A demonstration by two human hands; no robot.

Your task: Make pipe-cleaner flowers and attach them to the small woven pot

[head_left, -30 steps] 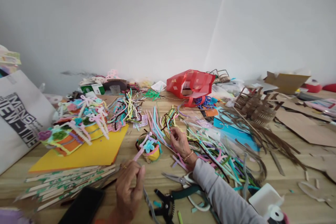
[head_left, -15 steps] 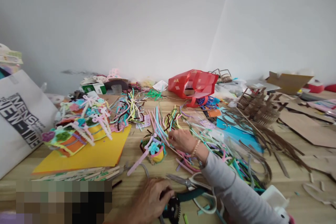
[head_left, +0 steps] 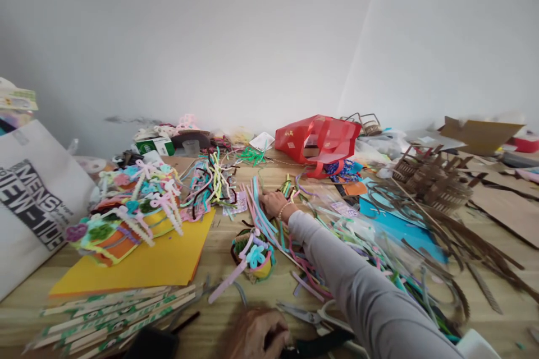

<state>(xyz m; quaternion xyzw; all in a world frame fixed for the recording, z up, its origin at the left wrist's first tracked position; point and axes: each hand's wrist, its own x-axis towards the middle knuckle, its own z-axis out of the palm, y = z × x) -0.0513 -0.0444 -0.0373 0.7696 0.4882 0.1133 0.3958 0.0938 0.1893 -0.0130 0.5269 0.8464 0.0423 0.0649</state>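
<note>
Left hand [head_left: 256, 335] low at the bottom edge, partly out of frame. Its fingers [head_left: 269, 330] curl inward just beside a dark tool handle [head_left: 324, 343]; cannot tell whether they grip it. Steel scissors [head_left: 301, 314] lie close by on the desk [head_left: 217, 241].

Right arm crosses the view in a grey sleeve [head_left: 370, 291], a thin bracelet [head_left: 284, 210] at the wrist. Right hand [head_left: 273, 203] sits on the pale blue and pink pipe-cleaner strips [head_left: 257, 213], its fingers [head_left: 265, 197] together and pointing away from the arm; no clear grip visible.

Risk: the sleeve lies above a loose heap of strips, and a sideways drag could pull them toward the scissors. The pink stem of the small flower pot craft [head_left: 252, 255] juts toward the left hand, so a careless reach could knock it.

Left of that, a bundle of wooden sticks [head_left: 118, 314] and a yellow card sheet [head_left: 138, 261] carrying pipe-cleaner flower crafts [head_left: 126, 219]. Beyond, a white printed tote bag [head_left: 29, 196], a red gift bag [head_left: 318, 140], cardboard baskets [head_left: 438, 185] — then a bare white wall [head_left: 210, 39].
</note>
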